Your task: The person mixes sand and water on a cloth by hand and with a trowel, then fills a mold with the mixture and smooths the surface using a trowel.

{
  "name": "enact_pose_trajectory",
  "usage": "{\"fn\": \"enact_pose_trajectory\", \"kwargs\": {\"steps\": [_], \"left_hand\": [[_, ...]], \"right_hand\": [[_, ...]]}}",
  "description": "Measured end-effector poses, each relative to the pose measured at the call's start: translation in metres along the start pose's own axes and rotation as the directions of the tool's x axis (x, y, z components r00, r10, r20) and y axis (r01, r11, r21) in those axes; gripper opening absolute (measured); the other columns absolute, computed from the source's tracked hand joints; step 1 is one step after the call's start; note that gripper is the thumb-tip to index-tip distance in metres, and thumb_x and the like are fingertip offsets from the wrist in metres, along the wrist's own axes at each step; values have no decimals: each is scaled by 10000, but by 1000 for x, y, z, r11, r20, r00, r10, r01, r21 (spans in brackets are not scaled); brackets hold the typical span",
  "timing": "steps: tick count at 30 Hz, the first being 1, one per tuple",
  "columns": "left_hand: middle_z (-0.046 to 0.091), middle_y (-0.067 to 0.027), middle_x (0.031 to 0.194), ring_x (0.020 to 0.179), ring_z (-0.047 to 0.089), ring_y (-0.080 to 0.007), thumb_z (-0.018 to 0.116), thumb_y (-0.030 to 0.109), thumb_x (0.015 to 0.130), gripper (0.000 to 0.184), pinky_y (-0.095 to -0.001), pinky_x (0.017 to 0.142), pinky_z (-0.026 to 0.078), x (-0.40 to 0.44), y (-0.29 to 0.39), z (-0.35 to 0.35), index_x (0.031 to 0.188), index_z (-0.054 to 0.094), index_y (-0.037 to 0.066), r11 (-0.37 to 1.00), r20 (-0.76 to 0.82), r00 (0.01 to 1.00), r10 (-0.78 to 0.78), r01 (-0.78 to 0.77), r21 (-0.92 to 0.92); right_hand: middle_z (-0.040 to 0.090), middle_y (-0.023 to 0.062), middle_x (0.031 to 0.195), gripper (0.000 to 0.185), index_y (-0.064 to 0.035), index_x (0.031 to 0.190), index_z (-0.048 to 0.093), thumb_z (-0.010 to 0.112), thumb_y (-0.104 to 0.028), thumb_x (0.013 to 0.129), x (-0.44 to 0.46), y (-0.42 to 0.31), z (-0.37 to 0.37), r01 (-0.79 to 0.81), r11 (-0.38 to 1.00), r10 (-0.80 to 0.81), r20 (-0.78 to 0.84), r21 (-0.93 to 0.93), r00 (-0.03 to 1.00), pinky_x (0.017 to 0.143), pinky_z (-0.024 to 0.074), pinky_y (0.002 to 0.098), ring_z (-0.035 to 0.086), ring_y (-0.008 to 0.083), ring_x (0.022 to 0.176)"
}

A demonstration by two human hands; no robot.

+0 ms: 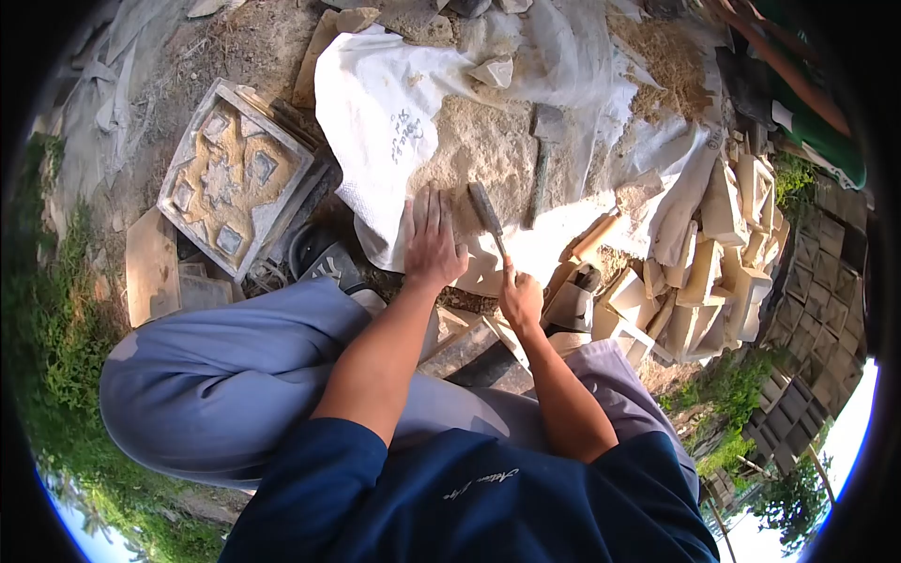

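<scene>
My left hand (pixel 434 241) lies with fingers stretched out over the edge of a white sack (pixel 380 103) and the sandy powder (pixel 479 141) spread on it. It holds nothing that I can see. Just to its right, my right hand (pixel 521 298) is closed round the handle of a narrow trowel-like tool (pixel 485 208), whose dark, flat blade points away from me over the powder. A second tool with a squarish head and long handle (pixel 542 174) rests on the powder beyond it. Beneath my hands, part of the work surface is in bright sun.
On the left, a square patterned mould (pixel 230 178) with sandy filling sits on a stack. Many pale, box-shaped blocks (pixel 704 291) are piled at right. A stone lump (pixel 493 72) lies on the far sheet. Another person's arm (pixel 788 66) shows at top right.
</scene>
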State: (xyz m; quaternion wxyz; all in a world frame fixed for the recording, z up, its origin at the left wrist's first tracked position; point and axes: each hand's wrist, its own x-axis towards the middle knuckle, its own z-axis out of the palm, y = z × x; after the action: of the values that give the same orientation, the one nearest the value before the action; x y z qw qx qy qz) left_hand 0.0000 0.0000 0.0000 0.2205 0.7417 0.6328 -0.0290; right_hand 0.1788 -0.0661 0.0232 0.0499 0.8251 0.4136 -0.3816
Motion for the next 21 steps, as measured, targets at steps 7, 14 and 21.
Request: {"fn": "enact_pose_trajectory", "kwargs": {"steps": [7, 14, 21], "left_hand": [[194, -268, 1645, 1561, 125, -364, 732, 331, 769, 1041, -519, 1279, 43, -4, 4, 0, 1559, 204, -94, 992, -99, 995, 32, -44, -121], [141, -246, 1664, 1569, 73, -347, 738, 390, 798, 1089, -509, 1281, 18, -1, 7, -5, 1577, 138, -78, 999, 42, 999, -7, 8, -34], [125, -234, 1673, 1572, 64, -337, 700, 390, 827, 1063, -504, 1281, 5, 3, 8, -11, 1584, 116, -75, 999, 79, 997, -13, 17, -48]], "right_hand": [[640, 317, 742, 718, 46, 808, 691, 401, -572, 1031, 0, 16, 6, 12, 999, -13, -21, -38, 1000, 723, 505, 557, 653, 503, 752], [547, 270, 608, 744, 48, 683, 554, 390, -586, 1036, 2, 10, -9, 118, 974, -93, -130, 191, 987, 631, 447, 539, 561, 460, 607], [628, 355, 741, 773, 85, 783, 685, 391, -584, 1035, 7, 14, -3, -29, 999, 30, -13, 24, 999, 740, 503, 582, 657, 520, 763]]}}
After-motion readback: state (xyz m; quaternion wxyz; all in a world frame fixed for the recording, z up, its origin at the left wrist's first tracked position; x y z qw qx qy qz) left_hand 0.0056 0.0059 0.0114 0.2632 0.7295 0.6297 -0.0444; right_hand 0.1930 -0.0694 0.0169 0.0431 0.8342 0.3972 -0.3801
